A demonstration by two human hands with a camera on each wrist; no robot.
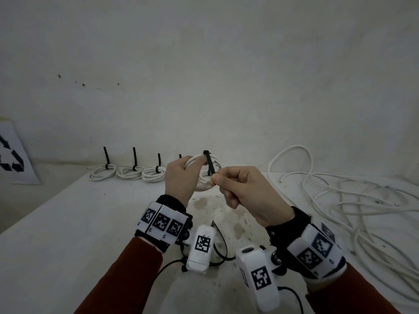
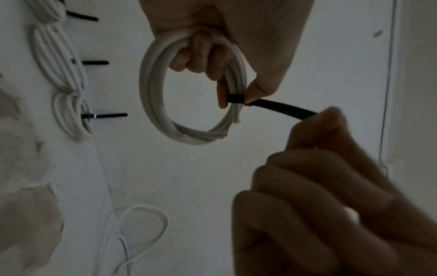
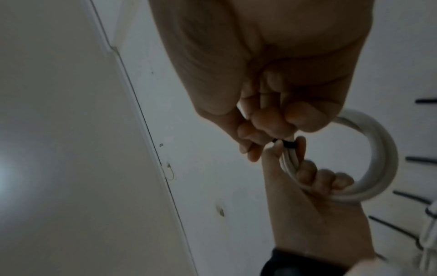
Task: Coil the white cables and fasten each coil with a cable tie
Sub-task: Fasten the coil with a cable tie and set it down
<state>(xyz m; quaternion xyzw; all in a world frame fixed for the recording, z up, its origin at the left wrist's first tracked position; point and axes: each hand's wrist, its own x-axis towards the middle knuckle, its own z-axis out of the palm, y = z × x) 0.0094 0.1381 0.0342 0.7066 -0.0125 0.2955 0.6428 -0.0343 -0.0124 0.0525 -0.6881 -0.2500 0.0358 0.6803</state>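
Observation:
My left hand (image 1: 181,175) holds a small white cable coil (image 2: 151,97) up above the table, fingers curled through the ring and thumb and forefinger at the black cable tie (image 2: 235,98) wrapped round it. My right hand (image 1: 240,189) pinches the tie's free tail (image 2: 283,109) and holds it taut toward me. In the head view the tie (image 1: 209,163) runs from the coil's top down to my right fingertips. The right wrist view shows the coil (image 3: 378,158) and the tie's band (image 3: 289,144) between both hands.
Three tied coils (image 1: 131,172) lie in a row at the table's back edge, tie tails pointing up; another sits behind my hands. A tangle of loose white cable (image 1: 340,196) covers the right side. Spare black ties (image 1: 220,243) lie near my wrists. A recycling sign (image 1: 11,155) leans at left.

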